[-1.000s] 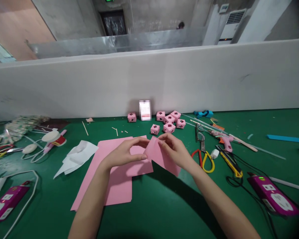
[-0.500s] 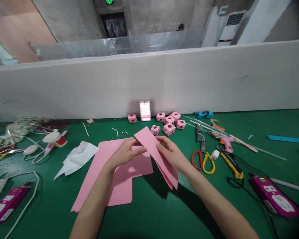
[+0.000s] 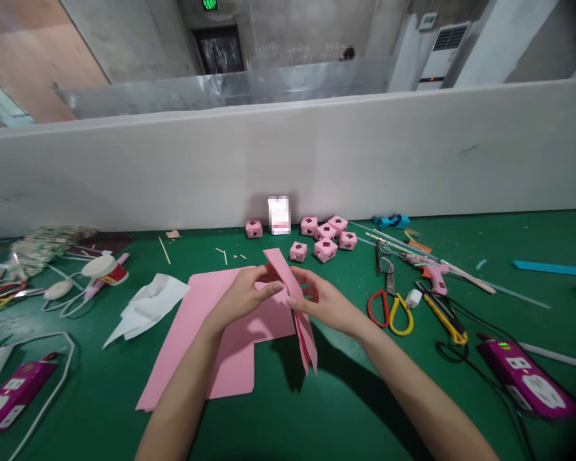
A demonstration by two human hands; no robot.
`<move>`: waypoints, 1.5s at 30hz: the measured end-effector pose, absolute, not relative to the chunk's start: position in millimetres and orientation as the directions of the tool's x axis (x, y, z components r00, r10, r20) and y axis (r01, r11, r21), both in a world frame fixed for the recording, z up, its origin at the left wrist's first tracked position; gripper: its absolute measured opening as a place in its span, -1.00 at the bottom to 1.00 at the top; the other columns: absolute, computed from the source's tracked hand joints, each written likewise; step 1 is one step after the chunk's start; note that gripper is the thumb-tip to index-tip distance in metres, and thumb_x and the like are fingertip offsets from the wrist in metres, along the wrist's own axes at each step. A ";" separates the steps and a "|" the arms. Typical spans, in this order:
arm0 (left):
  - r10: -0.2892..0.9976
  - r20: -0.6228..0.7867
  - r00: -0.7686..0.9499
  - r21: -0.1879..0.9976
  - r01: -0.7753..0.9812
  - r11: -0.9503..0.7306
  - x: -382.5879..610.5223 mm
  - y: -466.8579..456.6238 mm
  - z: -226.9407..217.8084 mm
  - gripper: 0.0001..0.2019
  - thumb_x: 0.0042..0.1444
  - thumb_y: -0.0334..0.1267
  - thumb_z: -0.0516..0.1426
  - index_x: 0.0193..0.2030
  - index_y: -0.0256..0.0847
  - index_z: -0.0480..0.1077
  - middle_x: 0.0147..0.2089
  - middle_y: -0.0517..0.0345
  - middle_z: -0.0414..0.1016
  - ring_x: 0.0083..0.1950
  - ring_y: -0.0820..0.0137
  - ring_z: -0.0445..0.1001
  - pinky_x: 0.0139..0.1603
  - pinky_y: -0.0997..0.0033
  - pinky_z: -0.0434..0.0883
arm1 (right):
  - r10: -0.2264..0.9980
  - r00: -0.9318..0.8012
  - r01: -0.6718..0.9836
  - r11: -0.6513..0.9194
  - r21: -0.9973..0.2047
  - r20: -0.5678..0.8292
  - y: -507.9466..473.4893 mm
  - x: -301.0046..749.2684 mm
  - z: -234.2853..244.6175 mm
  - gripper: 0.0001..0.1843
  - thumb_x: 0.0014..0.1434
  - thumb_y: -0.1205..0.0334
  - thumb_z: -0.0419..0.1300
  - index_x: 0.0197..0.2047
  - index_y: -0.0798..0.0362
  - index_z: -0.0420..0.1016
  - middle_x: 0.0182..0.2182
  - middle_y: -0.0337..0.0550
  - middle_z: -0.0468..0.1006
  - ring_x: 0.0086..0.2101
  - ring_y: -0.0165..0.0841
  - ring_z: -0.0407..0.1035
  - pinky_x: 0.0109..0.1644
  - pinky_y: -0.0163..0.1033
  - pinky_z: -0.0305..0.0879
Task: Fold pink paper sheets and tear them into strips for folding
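Both my hands hold a folded pink paper piece (image 3: 301, 320) above the green table (image 3: 340, 397). My left hand (image 3: 244, 296) pinches its upper part with fingers closed. My right hand (image 3: 324, 299) grips it from the right side, fingers closed on it. The piece stands nearly edge-on, its lower end hanging toward the table. Under my left hand lies a large pink paper sheet (image 3: 221, 346), flat on the table. Several small pink paper cubes (image 3: 325, 238) sit in a cluster beyond my hands, near the white wall.
Red and yellow scissors (image 3: 392, 306), a pink glue gun (image 3: 432, 269) and a yellow cutter (image 3: 444, 314) lie to the right. A purple power strip (image 3: 528, 381) sits at right, another (image 3: 9, 397) at left. Crumpled white paper (image 3: 146, 304) lies left of the sheet.
The folded pink piece has turned from lying broad toward me to nearly edge-on, and its lower end swung left. Both hands kept hold of it and barely shifted.
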State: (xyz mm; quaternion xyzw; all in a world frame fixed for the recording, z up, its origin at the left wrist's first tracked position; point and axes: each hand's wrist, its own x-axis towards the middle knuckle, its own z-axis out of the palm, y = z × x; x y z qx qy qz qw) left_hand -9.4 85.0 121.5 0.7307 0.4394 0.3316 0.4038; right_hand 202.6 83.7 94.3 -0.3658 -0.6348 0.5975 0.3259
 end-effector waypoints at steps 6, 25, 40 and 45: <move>0.920 0.137 0.368 0.844 0.443 -0.302 -8.3 83.7 120.9 -0.68 0.28 -0.04 0.12 0.02 -0.17 0.52 -0.01 0.02 0.59 -0.05 0.25 0.55 0.01 0.24 0.45 | 0.855 -0.516 0.057 -0.025 -0.998 -0.051 82.8 203.9 95.1 -0.20 0.11 -0.07 0.36 0.33 -0.10 0.18 0.15 -0.01 0.41 -0.03 -0.21 0.44 0.07 0.00 0.42; 0.988 0.151 0.030 0.872 0.467 -0.148 -10.3 97.6 103.8 -0.53 0.14 -0.27 0.10 0.23 -0.05 0.34 -0.09 0.18 0.45 -0.51 0.56 0.12 -0.45 0.50 0.24 | 0.914 -0.369 -0.104 -0.220 -0.970 -0.167 100.1 204.0 81.1 -0.56 0.13 0.20 0.15 0.10 -0.03 0.36 -0.10 -0.15 0.57 -0.19 -0.30 0.47 -0.18 -0.26 0.38; 0.973 0.168 0.156 0.430 0.877 -0.214 31.5 120.1 -14.0 -0.51 0.34 -0.31 -0.12 0.37 -0.37 0.15 0.47 -0.23 0.05 0.50 0.10 0.01 0.43 -0.09 0.03 | 0.975 -0.206 0.538 0.047 -0.842 -0.077 146.3 213.5 -11.9 -0.80 0.09 0.16 0.20 -0.46 0.10 0.51 -0.51 -0.21 0.55 -0.44 -0.35 0.37 -0.37 -0.31 0.14; 0.977 0.124 0.174 0.254 0.946 -0.200 36.6 117.3 -32.8 -0.43 0.37 -0.14 -0.13 0.45 -0.38 0.02 0.49 -0.25 -0.02 0.52 0.10 -0.09 0.46 -0.14 -0.10 | 0.992 -0.123 0.657 0.084 -0.749 0.003 147.4 214.7 -11.5 -0.82 0.20 0.17 0.16 -0.24 0.09 0.50 -0.44 -0.17 0.58 -0.42 -0.35 0.41 -0.32 -0.32 0.18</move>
